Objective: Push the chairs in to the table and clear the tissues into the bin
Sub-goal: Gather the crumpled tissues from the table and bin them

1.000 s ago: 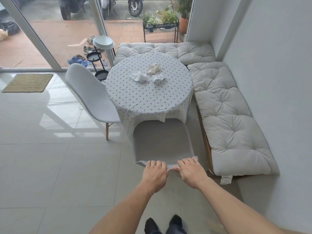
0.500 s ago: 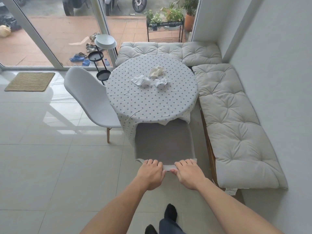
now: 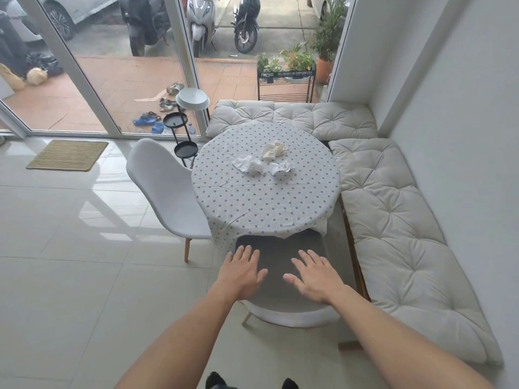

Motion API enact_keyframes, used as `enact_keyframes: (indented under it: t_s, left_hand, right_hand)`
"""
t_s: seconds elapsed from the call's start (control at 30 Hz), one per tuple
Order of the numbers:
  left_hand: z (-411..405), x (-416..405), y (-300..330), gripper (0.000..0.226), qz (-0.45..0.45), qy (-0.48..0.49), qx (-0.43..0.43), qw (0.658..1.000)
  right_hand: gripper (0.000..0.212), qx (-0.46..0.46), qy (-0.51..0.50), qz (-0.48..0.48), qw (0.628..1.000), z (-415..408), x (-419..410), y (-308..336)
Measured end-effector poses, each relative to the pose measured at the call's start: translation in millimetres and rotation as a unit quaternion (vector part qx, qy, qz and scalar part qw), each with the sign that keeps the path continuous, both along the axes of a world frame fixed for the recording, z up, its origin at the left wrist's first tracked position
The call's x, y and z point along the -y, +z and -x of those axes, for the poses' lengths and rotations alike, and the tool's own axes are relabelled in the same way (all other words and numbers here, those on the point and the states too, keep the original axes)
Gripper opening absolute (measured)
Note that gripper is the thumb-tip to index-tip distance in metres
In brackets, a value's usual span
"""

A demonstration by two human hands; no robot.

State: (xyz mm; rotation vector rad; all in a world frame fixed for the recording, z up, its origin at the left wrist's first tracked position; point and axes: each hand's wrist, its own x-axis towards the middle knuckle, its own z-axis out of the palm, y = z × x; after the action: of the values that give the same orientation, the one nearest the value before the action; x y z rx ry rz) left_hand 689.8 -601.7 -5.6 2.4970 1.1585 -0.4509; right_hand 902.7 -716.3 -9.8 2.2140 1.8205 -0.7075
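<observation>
A round table point(image 3: 266, 203) with a dotted cloth stands in the corner. Three crumpled tissues lie on it: one at the left point(image 3: 250, 166), one at the back point(image 3: 273, 150), one at the right point(image 3: 282, 168). The near white chair point(image 3: 283, 310) is tucked under the table's front edge, its seat partly under the cloth. My left hand point(image 3: 241, 276) and my right hand point(image 3: 314, 277) hover over the chair's backrest, fingers spread, holding nothing. A second white chair point(image 3: 165, 189) stands at the table's left, angled outward. No bin is in view.
Cushioned benches run along the back point(image 3: 292, 119) and right point(image 3: 393, 234) of the table. A black tiered stand point(image 3: 182, 130) with a white tray is behind the left chair. Glass doors and a doormat point(image 3: 67, 155) are at the far left. Open tiled floor lies at the left.
Both hands let go of the near chair's backrest and opened. The chair slid further under the table, and I stepped closer.
</observation>
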Motion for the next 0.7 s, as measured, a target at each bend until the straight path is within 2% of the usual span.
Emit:
enact_keyframes:
  t_s: [0.23, 0.5, 0.7]
  left_hand:
    - [25, -101, 28, 0.074, -0.041, -0.01, 0.029, 0.999]
    - [60, -221, 56, 0.076, -0.053, -0.084, 0.021, 0.995]
    - [61, -300, 59, 0.076, -0.058, -0.103, 0.028, 0.993]
  right_hand:
    - [0.077, 0.041, -0.011, -0.028, 0.999, 19, -98, 18]
    - [0.075, 0.025, -0.121, -0.048, 0.991, 55, -191, 33]
    - [0.076, 0.029, -0.166, -0.056, 0.984, 57, -247, 43]
